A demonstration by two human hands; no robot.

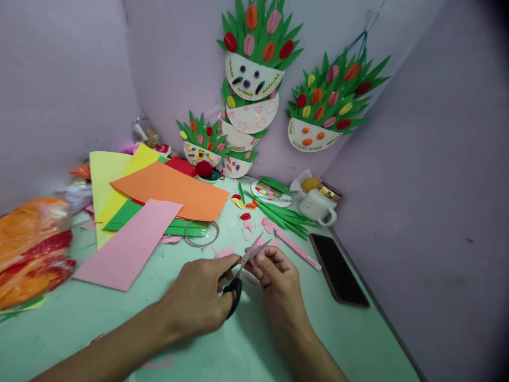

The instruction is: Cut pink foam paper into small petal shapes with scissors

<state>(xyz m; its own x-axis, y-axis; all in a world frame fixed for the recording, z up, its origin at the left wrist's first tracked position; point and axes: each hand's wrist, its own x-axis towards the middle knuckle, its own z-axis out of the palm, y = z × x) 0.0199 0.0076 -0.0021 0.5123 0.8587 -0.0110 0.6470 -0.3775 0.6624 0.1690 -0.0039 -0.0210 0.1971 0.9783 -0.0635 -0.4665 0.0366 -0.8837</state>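
My left hand grips a pair of black-handled scissors, whose blades point up and to the right. My right hand pinches a small pink paper piece right at the blade tips. Both hands hover just above the pale green table, close together near its middle. Small pink, red and orange paper cut-outs lie scattered just beyond the hands.
A black phone and a pink pen lie to the right. Beyond are a white mug and green paper strips. Orange, pink and yellow sheets lie at left, beside a plastic bag. Paper flower baskets hang on the wall.
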